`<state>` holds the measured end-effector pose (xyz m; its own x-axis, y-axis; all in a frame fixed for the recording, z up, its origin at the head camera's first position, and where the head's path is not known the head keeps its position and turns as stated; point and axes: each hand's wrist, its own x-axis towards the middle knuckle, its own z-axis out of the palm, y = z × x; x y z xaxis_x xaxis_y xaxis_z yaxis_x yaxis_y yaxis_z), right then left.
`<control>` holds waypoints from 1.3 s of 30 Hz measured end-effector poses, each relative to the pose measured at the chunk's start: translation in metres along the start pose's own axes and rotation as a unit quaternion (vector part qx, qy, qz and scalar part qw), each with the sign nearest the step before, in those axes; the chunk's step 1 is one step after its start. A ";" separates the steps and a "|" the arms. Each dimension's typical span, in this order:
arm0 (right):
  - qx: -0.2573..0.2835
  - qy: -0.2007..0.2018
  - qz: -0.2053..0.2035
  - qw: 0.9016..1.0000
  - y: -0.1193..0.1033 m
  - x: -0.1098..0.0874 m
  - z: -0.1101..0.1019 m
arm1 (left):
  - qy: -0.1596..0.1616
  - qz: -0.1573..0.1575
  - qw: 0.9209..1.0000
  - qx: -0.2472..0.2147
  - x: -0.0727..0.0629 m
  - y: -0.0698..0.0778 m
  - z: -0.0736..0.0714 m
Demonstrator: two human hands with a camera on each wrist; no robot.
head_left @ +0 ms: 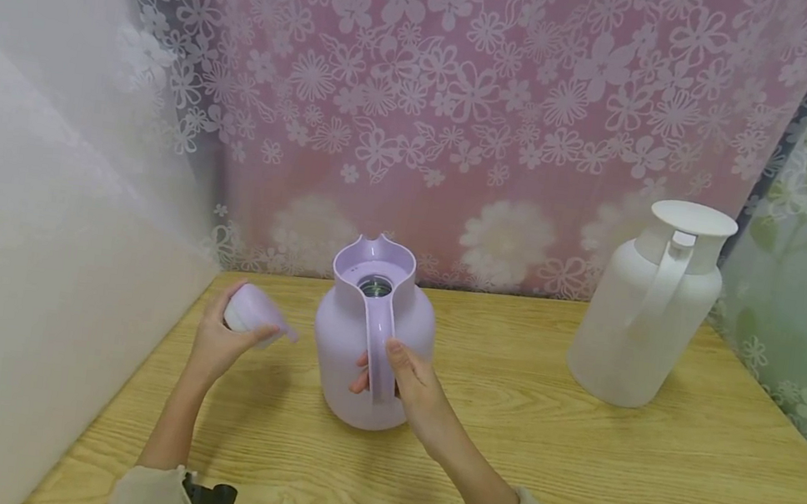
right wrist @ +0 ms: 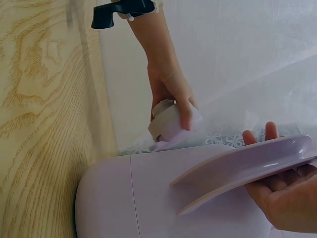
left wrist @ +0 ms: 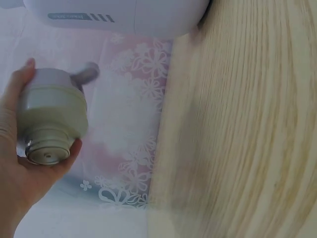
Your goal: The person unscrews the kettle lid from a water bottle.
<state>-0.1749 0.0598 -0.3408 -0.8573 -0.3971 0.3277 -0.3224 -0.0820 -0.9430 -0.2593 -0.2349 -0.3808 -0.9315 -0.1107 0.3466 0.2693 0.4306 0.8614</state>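
Note:
A lilac thermos jug point(head_left: 338, 353) stands upright on the table, its spout facing away and its round mouth point(head_left: 375, 285) uncovered. My right hand point(head_left: 420, 393) grips the jug's handle point(head_left: 379, 341), thumb on top and fingers passing behind it. To the left of the jug, my left hand point(head_left: 214, 342) holds the jug's lilac stopper lid point(head_left: 253, 309) up in the air between thumb and fingers. The left wrist view shows the stopper's pale narrow plug point(left wrist: 48, 148) and a small lever point(left wrist: 86, 73) sticking out from its top.
A white thermos jug point(head_left: 645, 315) with its handle toward me stands at the back right of the wood-grain table point(head_left: 498, 465). Floral curtain point(head_left: 464, 125) hangs behind the table, and a pale sheet point(head_left: 34, 240) borders the left side.

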 end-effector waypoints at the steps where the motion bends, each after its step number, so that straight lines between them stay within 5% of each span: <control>1: 0.000 0.000 0.000 1.000 0.000 0.000 0.000 | -0.007 0.005 1.000 0.015 0.001 0.000 0.000; 7: 0.000 0.001 0.001 1.000 0.001 0.000 0.000 | -0.051 0.054 0.987 0.143 0.004 -0.002 0.004; 16: 0.003 0.000 0.001 1.000 0.000 0.001 0.000 | -0.092 0.154 0.926 0.332 0.008 -0.003 0.010; 23: 0.007 0.001 0.002 1.000 0.002 0.001 0.000 | -0.140 0.147 0.891 0.405 0.009 -0.005 0.022; 33: 0.002 0.001 0.007 1.000 0.001 0.000 0.000 | -0.158 0.120 0.875 0.442 0.007 -0.009 0.037; 39: -0.003 -0.002 0.001 1.000 0.000 0.000 0.000 | -0.160 0.093 0.876 0.445 0.008 -0.012 0.044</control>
<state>-0.1748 0.0600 -0.3406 -0.8562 -0.4013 0.3255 -0.3230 -0.0760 -0.9433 -0.2803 -0.2017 -0.4049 -0.9510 0.2303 0.2062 0.2585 0.9583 0.1220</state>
